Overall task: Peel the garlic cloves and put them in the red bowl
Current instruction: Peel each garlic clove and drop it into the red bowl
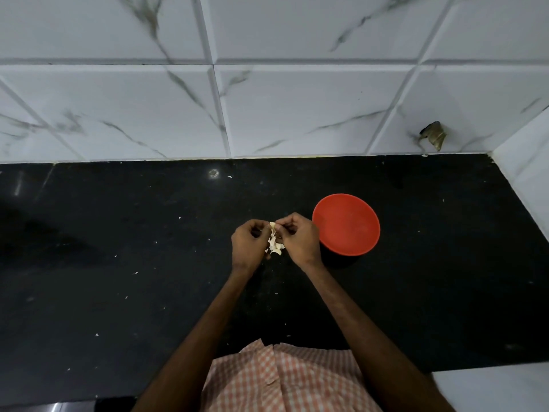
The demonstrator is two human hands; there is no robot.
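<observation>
A small pale garlic clove (272, 226) is pinched between the fingertips of both hands above the black counter. My left hand (249, 244) holds it from the left and my right hand (298, 239) pinches it from the right. Below the fingertips, between the two hands, lies a little heap of garlic cloves (275, 247), partly hidden by my hands. The red bowl (346, 224) stands on the counter just right of my right hand; its inside looks bare red.
The black counter (118, 263) carries scattered white flecks of garlic skin. A white marble-tiled wall (267, 99) rises behind it and another tiled wall (525, 173) closes the right side. A white surface (493, 391) lies at the lower right.
</observation>
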